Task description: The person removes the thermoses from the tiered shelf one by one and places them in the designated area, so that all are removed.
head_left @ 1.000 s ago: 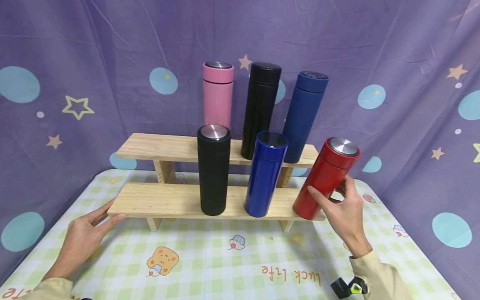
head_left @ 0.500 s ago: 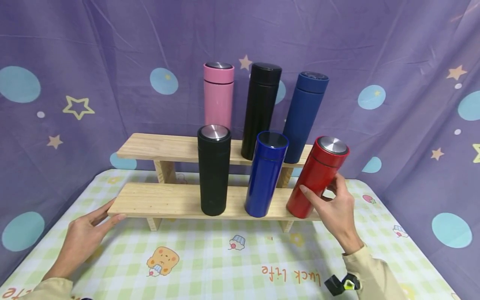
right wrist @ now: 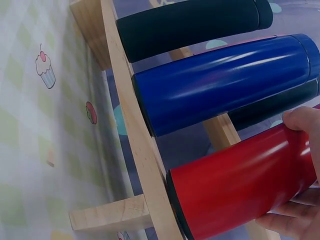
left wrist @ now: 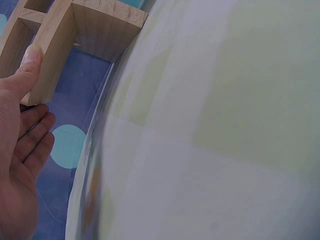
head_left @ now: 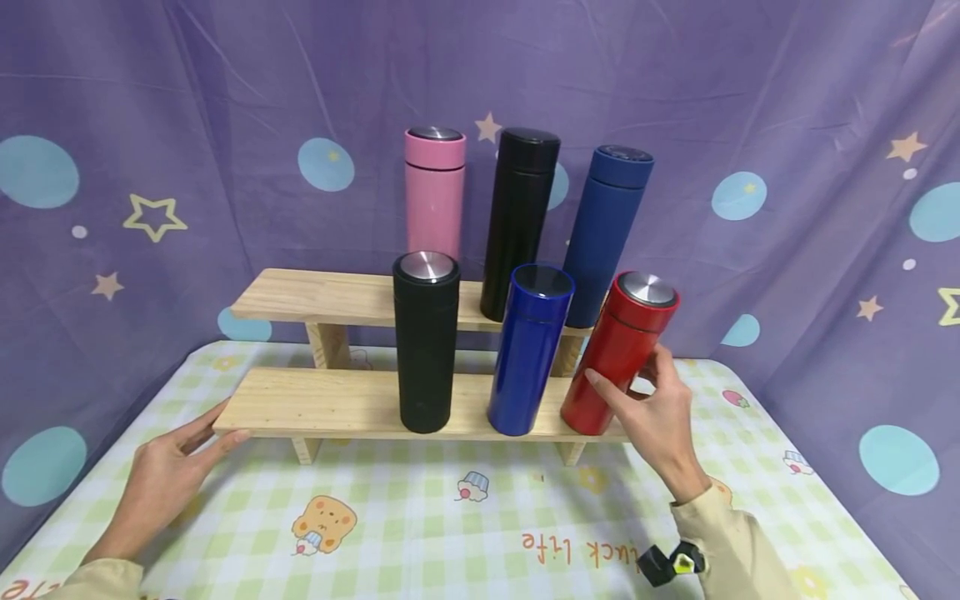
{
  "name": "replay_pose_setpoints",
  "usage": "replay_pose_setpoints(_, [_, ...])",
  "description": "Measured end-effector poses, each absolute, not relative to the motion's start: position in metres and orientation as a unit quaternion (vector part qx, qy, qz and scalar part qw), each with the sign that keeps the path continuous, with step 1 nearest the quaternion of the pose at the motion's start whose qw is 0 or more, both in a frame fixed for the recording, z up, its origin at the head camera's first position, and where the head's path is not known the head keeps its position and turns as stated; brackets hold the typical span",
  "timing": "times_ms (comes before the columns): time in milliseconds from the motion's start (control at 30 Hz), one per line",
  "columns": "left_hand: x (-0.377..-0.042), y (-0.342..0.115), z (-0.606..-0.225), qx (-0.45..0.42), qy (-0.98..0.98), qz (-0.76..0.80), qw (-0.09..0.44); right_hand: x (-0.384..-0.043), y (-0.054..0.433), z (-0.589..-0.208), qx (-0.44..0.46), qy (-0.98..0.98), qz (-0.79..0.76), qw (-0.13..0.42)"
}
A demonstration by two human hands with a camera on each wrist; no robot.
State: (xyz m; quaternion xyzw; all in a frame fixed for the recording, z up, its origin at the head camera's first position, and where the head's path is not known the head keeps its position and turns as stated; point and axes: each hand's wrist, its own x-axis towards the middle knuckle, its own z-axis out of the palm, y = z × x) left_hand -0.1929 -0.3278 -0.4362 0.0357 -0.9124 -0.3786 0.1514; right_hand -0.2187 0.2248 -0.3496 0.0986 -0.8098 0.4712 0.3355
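My right hand (head_left: 660,425) holds a red thermos (head_left: 618,358) with a steel-topped lid, thumb on its near side. The flask stands at the right end of the lower shelf board (head_left: 322,400); in the right wrist view its base (right wrist: 180,205) is at the board's edge. To its left stand a glossy blue thermos (head_left: 528,358) and a matte black thermos (head_left: 426,350). My left hand (head_left: 168,475) grips the left end of the same wooden shelf. In the left wrist view its thumb (left wrist: 31,67) lies on the wood, with the fingers on the other side.
On the upper board (head_left: 322,293) stand a pink thermos (head_left: 435,200), a tall black thermos (head_left: 521,225) and a navy thermos (head_left: 607,233). A checked tablecloth (head_left: 405,533) covers the table, and a purple curtain (head_left: 247,108) hangs behind.
My right hand has moved the red thermos left along the lower board, closer to the blue one. My left hand stays at the shelf's end.
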Motion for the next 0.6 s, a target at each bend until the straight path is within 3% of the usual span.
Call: replay_pose_setpoints(600, [-0.1925,-0.3277,-0.4361,0.03,-0.91,-0.382,0.159,-0.2232,0.2232,-0.3513,0.091,-0.827,0.463,0.306])
